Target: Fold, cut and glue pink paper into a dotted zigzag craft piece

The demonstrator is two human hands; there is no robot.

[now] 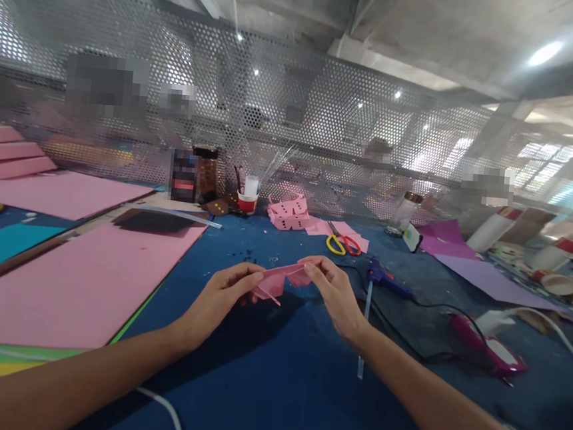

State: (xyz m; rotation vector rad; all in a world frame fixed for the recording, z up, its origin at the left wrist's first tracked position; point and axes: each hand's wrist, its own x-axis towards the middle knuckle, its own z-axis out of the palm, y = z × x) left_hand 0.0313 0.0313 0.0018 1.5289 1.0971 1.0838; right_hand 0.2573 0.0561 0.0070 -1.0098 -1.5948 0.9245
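Note:
A small piece of folded pink paper (274, 282) is held up over the blue table (251, 386) between my two hands. My left hand (240, 286) pinches its left end between thumb and fingers. The right end is gripped by my right hand (329, 287), thumb against fingertips. Flaps hang down from the paper's upper edge, and a thin strip sticks out at its lower left. Beyond my hands sits a pink folded paper shape with dark dots (289, 213). Scissors with yellow and red handles (344, 244) lie on pink paper scraps (318, 226) behind my right hand.
A blue glue gun (388, 279) with a clear glue stick (365, 329) lies right of my right hand, near a magenta power strip (493, 347) and cables. Large pink sheets (80, 277) cover the left side. Jars, a red-white cup (247, 202) and a perforated metal screen (296, 109) stand behind.

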